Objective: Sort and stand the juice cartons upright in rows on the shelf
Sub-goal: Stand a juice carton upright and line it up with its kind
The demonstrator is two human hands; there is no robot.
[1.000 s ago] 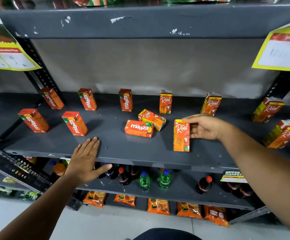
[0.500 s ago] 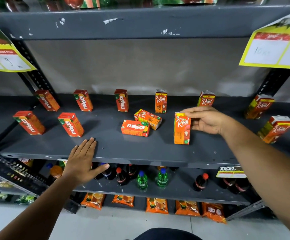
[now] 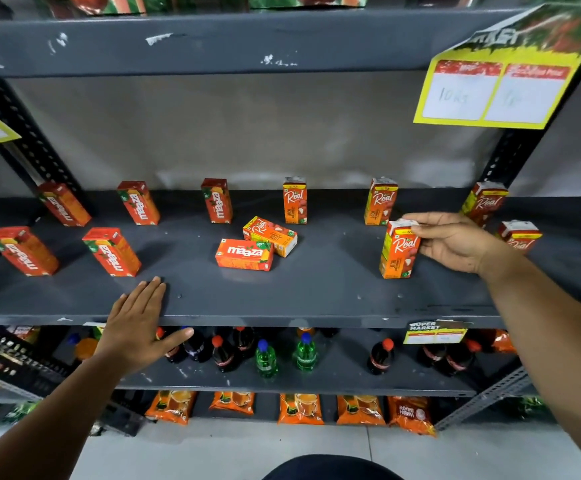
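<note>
My right hand (image 3: 455, 242) grips the top of an upright orange Real carton (image 3: 398, 251) on the grey shelf (image 3: 317, 292), in front of another standing Real carton (image 3: 381, 202). My left hand (image 3: 136, 323) rests flat on the shelf's front edge, fingers apart, holding nothing. At mid-shelf a Maaza carton (image 3: 244, 254) and a Real carton (image 3: 270, 235) lie flat, touching each other. Several red Maaza cartons stand at the left, among them one (image 3: 112, 251) just beyond my left hand. More Real cartons stand at the back (image 3: 295, 201) and far right (image 3: 485, 202).
Yellow price tags (image 3: 493, 88) hang from the upper shelf edge at right and far left. A perforated black upright (image 3: 29, 140) stands at the back left. Below are soda bottles (image 3: 265, 358) and, lower still, orange packets (image 3: 299, 408).
My right hand has carried the upright Real carton to the right along the shelf, away from the two lying cartons. My left hand stays on the front edge.
</note>
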